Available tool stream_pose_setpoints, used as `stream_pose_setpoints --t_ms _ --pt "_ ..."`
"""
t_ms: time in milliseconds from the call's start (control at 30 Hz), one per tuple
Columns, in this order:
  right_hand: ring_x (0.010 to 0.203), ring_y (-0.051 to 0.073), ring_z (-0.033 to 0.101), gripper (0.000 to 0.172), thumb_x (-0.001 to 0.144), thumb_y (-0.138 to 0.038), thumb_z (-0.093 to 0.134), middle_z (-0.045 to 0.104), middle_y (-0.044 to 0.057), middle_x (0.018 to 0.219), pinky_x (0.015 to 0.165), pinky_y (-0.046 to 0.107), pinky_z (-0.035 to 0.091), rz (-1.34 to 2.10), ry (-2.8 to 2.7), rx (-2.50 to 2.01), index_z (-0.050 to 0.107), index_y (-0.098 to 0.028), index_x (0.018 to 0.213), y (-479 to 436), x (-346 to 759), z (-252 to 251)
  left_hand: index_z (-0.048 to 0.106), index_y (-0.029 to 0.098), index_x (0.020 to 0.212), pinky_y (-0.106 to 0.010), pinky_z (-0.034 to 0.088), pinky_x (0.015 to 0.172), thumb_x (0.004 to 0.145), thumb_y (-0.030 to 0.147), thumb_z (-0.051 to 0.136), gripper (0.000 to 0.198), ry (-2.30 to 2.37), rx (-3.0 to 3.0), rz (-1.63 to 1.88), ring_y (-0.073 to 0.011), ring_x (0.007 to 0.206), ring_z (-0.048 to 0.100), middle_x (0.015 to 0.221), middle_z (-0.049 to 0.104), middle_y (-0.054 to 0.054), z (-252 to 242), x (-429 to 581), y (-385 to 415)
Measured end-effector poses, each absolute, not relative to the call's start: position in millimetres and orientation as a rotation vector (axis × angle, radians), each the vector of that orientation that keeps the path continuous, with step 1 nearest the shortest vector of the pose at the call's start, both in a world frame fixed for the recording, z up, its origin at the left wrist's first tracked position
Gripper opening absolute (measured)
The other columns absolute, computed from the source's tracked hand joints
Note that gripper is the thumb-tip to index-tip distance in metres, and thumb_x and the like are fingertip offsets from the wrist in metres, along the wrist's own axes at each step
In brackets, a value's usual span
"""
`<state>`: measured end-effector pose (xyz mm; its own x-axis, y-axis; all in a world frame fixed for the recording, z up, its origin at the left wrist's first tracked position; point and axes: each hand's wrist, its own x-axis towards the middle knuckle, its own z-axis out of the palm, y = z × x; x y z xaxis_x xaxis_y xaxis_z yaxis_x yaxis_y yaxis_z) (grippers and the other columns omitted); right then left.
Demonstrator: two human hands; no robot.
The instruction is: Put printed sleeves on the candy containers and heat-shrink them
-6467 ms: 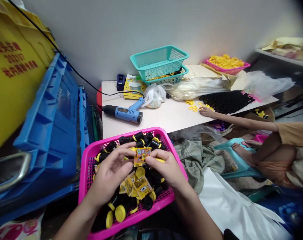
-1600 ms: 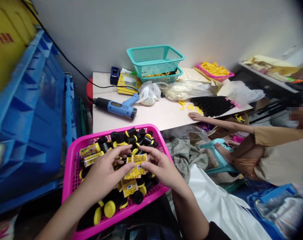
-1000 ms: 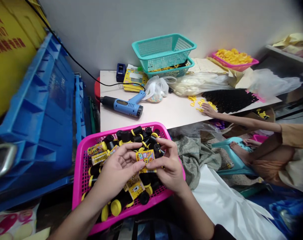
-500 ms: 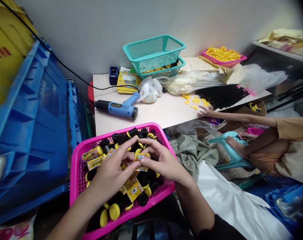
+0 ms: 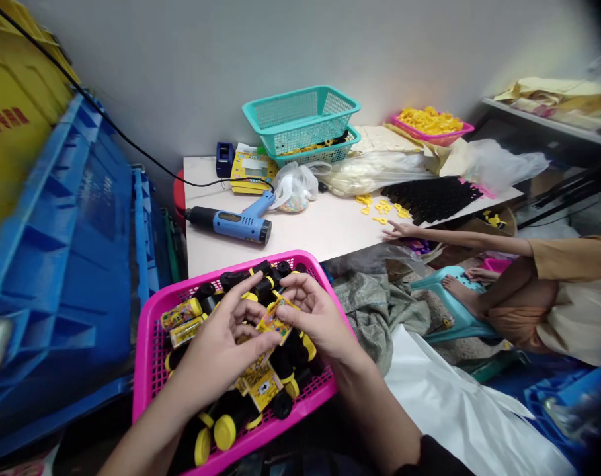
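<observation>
My right hand (image 5: 317, 314) pinches a small yellow printed label (image 5: 276, 322) between thumb and fingers. My left hand (image 5: 231, 340) is closed around its other side, thumb at the lower edge and fingers curled partly behind it. Both hands are above a pink plastic basket (image 5: 149, 330) full of small black tubes with yellow caps. A tube wrapped in a yellow printed label (image 5: 181, 313) lies at the basket's left side. More flat yellow labels (image 5: 263, 387) rest on top of the tubes below my hands.
A blue heat gun (image 5: 231, 223) lies on the white table (image 5: 221, 256), its cord running up left. Stacked teal baskets (image 5: 300, 125) and a plastic bag (image 5: 295, 188) stand behind. Blue crates (image 5: 62, 277) line the left. At right, a seated co-worker's hand (image 5: 402, 230) reaches to yellow pieces (image 5: 381, 207).
The label was narrow and edge-on between my fingers; now it is turned with its broad printed face showing. The view has shifted slightly. The co-worker's hand has lowered toward the table edge.
</observation>
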<state>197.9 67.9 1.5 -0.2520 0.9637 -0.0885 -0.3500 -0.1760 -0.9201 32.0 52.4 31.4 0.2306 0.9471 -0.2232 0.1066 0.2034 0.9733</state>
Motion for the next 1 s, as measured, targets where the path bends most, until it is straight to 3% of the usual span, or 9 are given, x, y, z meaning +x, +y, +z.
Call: stream_pose_setpoints --t_ms 200,300,400,500,600,700,800,900,1000 --pt "0.086 0.011 0.059 0.023 0.081 -0.028 0.071 0.061 -0.002 0.095 0.077 0.023 0.048 1.589 -0.857 -0.813 0.062 -0.025 0.102 65.6 195.9 -3.2 0.041 0.02 0.142 -0.027 0.048 0.063 0.077 0.03 0.067 0.07 1.256 1.245 0.826 -0.0139 0.064 0.058 0.067 0.054 0.007 29.4 37.0 55.3" --pt "0.082 0.012 0.06 0.038 0.08 -0.028 0.073 0.065 -0.001 0.09 0.073 0.024 0.048 1.714 -1.14 -0.813 0.06 -0.023 0.115 73.8 208.6 2.8 0.034 0.023 0.148 -0.029 0.049 0.064 0.078 0.028 0.066 0.077 1.201 1.375 0.704 -0.0153 0.066 0.06 0.069 0.059 0.005 30.2 26.8 59.6" --pt "0.068 0.009 0.057 0.044 0.074 -0.025 0.08 0.062 -0.005 0.077 0.065 0.022 0.046 1.673 -1.211 -0.864 0.059 -0.022 0.113 84.3 210.3 10.6 0.034 0.023 0.147 -0.03 0.053 0.07 0.075 0.028 0.071 0.081 1.124 1.331 0.74 -0.0169 0.077 0.065 0.08 0.065 0.002 34.4 29.7 65.0" --pt "0.063 0.007 0.054 0.042 0.07 -0.028 0.083 0.055 -0.008 0.071 0.061 0.02 0.045 1.566 -1.116 -0.855 0.06 -0.023 0.105 90.8 203.9 16.5 0.045 0.02 0.135 -0.028 0.054 0.076 0.068 0.027 0.079 0.075 1.069 1.134 0.938 -0.017 0.085 0.068 0.088 0.068 0.0 38.5 46.6 69.6" --pt "0.075 0.01 0.059 0.032 0.082 -0.036 0.073 0.061 -0.004 0.084 0.072 0.025 0.05 1.501 -1.161 -0.846 0.061 -0.025 0.11 91.4 210.1 17.5 0.055 0.019 0.111 -0.026 0.056 0.072 0.067 0.03 0.081 0.052 1.066 0.954 1.141 -0.0148 0.078 0.07 0.081 0.071 0.001 40.9 55.6 73.2" --pt "0.099 0.018 0.061 0.025 0.091 -0.033 0.061 0.066 0.004 0.107 0.092 0.038 0.048 1.246 -1.533 -1.089 0.063 -0.025 0.113 90.4 233.6 11.2 0.057 0.019 0.088 -0.021 0.055 0.061 0.063 0.032 0.086 0.041 1.144 0.848 1.307 -0.0119 0.066 0.068 0.077 0.071 0.002 41.0 44.7 74.6" --pt "0.117 0.026 0.054 0.03 0.087 -0.021 0.062 0.065 0.01 0.12 0.104 0.049 0.04 0.878 -2.03 -1.31 0.064 -0.022 0.117 92.1 252.0 1.1 0.065 0.018 0.081 -0.016 0.051 0.053 0.058 0.034 0.09 0.038 1.238 0.774 1.373 -0.0084 0.058 0.064 0.072 0.071 0.004 36.1 27.5 72.2" --pt "0.119 0.029 0.053 0.038 0.092 -0.03 0.06 0.061 0.017 0.123 0.103 0.049 0.042 0.69 -2.266 -1.422 0.059 -0.016 0.127 95.6 247.5 -5.1 0.074 0.019 0.084 -0.018 0.055 0.063 0.058 0.037 0.091 0.036 1.254 0.758 1.282 -0.0108 0.068 0.068 0.078 0.076 0.001 26.8 20.1 66.6" --pt "0.108 0.031 0.058 0.041 0.089 -0.037 0.064 0.062 0.019 0.113 0.094 0.047 0.047 0.527 -2.427 -1.6 0.061 -0.012 0.121 96.5 230.4 -6.1 0.077 0.02 0.088 -0.021 0.055 0.072 0.059 0.042 0.09 0.038 1.275 0.761 1.18 -0.0131 0.077 0.069 0.087 0.078 -0.002 17.8 20.0 61.2"
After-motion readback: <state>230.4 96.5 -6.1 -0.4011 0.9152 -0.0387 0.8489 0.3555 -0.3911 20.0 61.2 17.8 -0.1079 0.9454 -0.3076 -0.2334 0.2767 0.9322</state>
